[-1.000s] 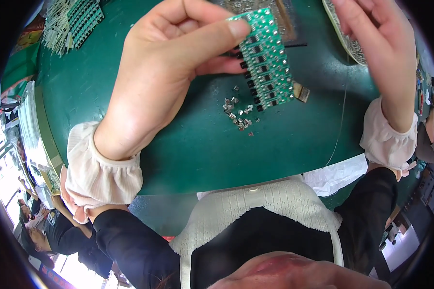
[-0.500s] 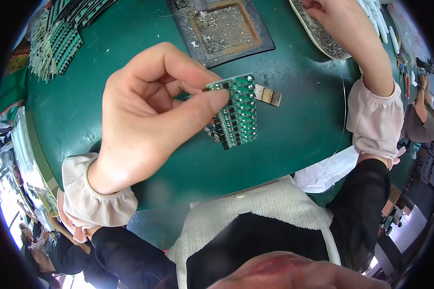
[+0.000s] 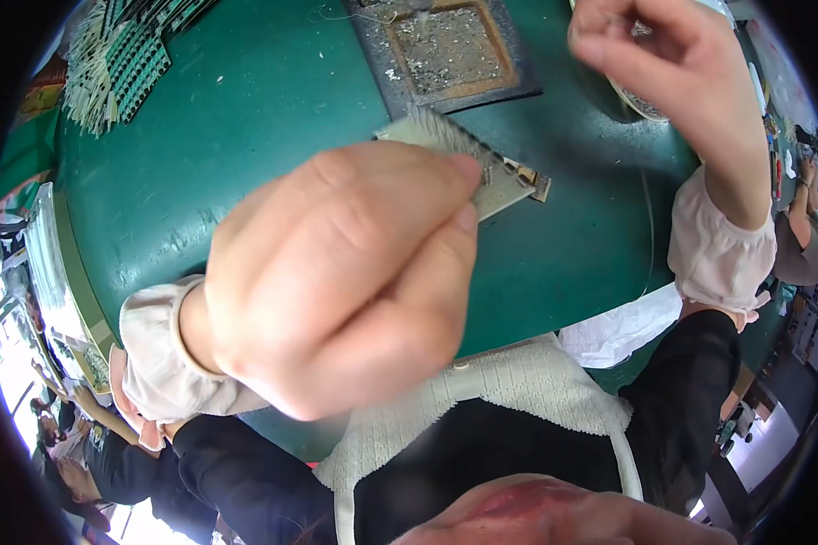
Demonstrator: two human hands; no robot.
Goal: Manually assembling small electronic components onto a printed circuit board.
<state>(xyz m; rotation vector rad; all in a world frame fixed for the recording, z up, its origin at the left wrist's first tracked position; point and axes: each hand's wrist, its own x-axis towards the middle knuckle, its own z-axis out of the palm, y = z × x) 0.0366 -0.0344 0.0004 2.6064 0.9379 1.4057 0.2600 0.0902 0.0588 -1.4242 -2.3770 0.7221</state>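
My left hand [image 3: 336, 272] is closed on a small circuit board panel [image 3: 504, 198] above the middle of the green table. Its back is turned up, and thumb and fingertips pinch the panel. The panel is tilted, with a row of dark parts along one edge and a pale face showing; the hand hides much of it. At the upper right, my right hand [image 3: 691, 86] hovers by a pale tray [image 3: 643, 107] of small metal bits. Its thumb and forefinger are pinched together, and anything between them is too small to make out.
A dark tray [image 3: 523, 89] with scattered metal bits lies at the back middle, a metal tip [image 3: 418, 4] above it. A small metal block [image 3: 543, 187] lies beyond the panel. Wired circuit boards [image 3: 136, 73] are piled at far left. Other people sit at both sides.
My left hand has rolled over, so the panel's green component face has turned out of sight. My right hand has come down and nearer from the tray.
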